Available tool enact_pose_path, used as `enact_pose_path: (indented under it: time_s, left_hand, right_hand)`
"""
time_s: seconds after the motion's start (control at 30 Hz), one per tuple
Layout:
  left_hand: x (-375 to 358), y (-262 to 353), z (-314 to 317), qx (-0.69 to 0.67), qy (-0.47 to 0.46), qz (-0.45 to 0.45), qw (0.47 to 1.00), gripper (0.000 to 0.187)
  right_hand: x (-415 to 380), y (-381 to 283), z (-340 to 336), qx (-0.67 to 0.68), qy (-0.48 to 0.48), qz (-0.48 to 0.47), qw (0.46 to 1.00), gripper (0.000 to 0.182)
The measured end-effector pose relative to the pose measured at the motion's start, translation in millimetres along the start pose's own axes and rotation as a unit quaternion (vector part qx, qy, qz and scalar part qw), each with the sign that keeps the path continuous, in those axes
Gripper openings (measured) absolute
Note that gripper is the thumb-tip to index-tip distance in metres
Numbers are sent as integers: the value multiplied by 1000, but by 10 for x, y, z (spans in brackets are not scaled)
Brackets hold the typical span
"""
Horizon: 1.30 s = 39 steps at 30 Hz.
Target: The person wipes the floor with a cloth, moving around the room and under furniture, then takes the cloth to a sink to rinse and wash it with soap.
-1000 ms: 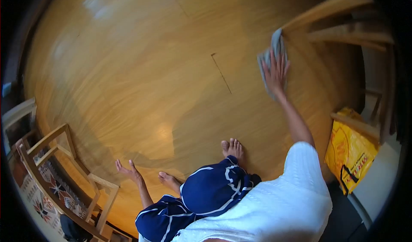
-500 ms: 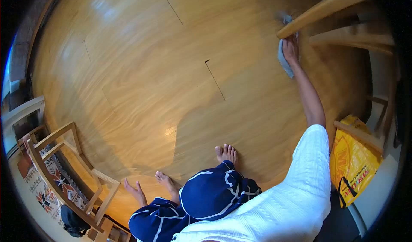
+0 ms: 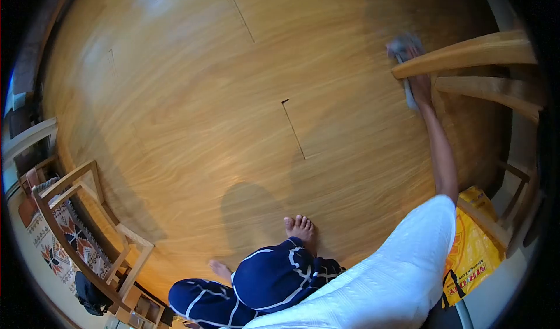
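Head view: right hand (image 3: 421, 90) on one cloth (image 3: 403, 42), two wooden bars (image 3: 469, 56) beside.

Our right grip (image 3: 421, 90) is stretched far out ahead of us, palm side down, its fingers (image 3: 413, 50) pointing away from us, blurred and partly hidden, so how far they bend we cannot tell. Closer to us than the grip, our right wrist (image 3: 428, 109) runs nearly in line with the bare forearm (image 3: 441, 148), and the upper arm (image 3: 417, 233) slopes back toward our body. Well to the left of the grip, and nearer us, our knees (image 3: 271, 276) are bent behind our bare feet (image 3: 301, 231).
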State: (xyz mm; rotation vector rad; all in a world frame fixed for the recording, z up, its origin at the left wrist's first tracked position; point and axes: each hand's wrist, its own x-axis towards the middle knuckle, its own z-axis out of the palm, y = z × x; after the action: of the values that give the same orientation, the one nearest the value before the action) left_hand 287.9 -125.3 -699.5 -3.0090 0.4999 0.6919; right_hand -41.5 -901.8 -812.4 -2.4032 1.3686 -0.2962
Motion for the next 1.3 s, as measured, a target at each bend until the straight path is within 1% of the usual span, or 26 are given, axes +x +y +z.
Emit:
enact_pose_path:
  time_s: [0.03,0.1,0.17,0.2,0.3,0.33,0.37,0.47,0.5,0.53,0.57,0.63,0.73,0.8,0.83,0.9,0.93,1.0,1.03,1.07,1.1,1.13,1.17,1.2,1.27,1.3]
  left_hand:
    - [-90,-176,13,6,3,-16,1000,61]
    - [-215,-604,45,18,21,-53,998,61]
    - [-291,-1055,98,33,49,-87,994,61]
    - [-301,-1346,141,46,71,-99,992,61]
    - [-156,-2157,362,77,161,-112,978,61]
    - [-16,-2293,426,76,196,-122,970,61]
    - [88,-2406,506,73,227,-141,961,61]
    - [562,-1989,579,-18,310,-224,924,60]
    - [672,-1941,679,-55,337,-239,909,58]
    - [725,-1901,740,-49,359,-245,899,56]
    - [720,-1934,798,-39,376,-253,890,55]
    - [704,-2028,883,-35,372,-233,898,53]
    - [702,-1764,609,-61,348,-287,890,51]
    - [710,-1826,606,-71,356,-271,891,50]
    - [704,-1847,581,-81,354,-262,894,51]
    - [700,-1898,658,-92,396,-232,884,52]
    - [712,-1942,714,-99,420,-214,876,52]
    - [658,-1928,643,-86,386,-233,888,52]
    - [652,-1904,605,-79,388,-236,887,52]
    - [649,-1913,590,-72,385,-240,888,51]
    - [629,-1912,587,-62,381,-238,891,51]
    - [615,-1957,613,-55,383,-240,890,51]
    - [655,-2004,648,-49,391,-239,887,51]
    - [690,-1993,683,-49,401,-238,883,50]
    - [686,-1956,672,-57,389,-184,901,51]
    - [664,-1949,626,-55,383,-161,908,51]
  right_hand:
    - [-351,163,4,-68,-37,127,989,48]
    - [-963,296,-112,-114,46,76,990,53]
    - [-1197,491,38,-117,127,241,955,60]
    - [-1297,445,139,-114,160,317,928,64]
    - [-1283,-402,624,-255,92,341,900,70]
    - [-1273,-765,862,-234,135,201,942,71]
    - [-1240,-1202,1098,-208,179,58,960,72]
    - [-1251,-3328,1722,-151,54,-175,972,69]
    - [-1285,-4140,1857,-113,-23,-214,970,70]
    - [-1321,-4892,1928,-21,-96,-281,955,72]
    - [-1376,-5580,2214,-2,-48,-340,939,71]
    - [-1446,-6823,2836,26,5,-385,922,64]
    - [-1945,-8159,3645,58,51,-398,914,58]
    - [-2512,-8544,3764,78,-22,-483,872,59]
    - [-2897,-8573,3790,93,-129,-493,855,59]
    - [-3441,-8131,3642,114,-119,-596,786,54]
    - [-3527,-7829,3214,153,-209,-613,747,50]
    - [-3528,-7001,2888,102,-189,-587,780,51]
    - [-3392,-6584,2440,87,-227,-492,836,53]
    - [-3261,-6055,2395,67,-131,-403,903,53]
    - [-3070,-5384,2341,86,-61,-303,947,55]
    - [-2980,-4710,2154,-57,-50,-92,993,59]
    - [-2856,-4367,1669,-73,-70,5,995,60]
    - [-2767,-4051,1482,-111,-15,81,990,59]
    - [-2822,-3928,1640,-136,66,180,972,56]
    - [-2973,-4108,1782,-126,71,189,971,54]
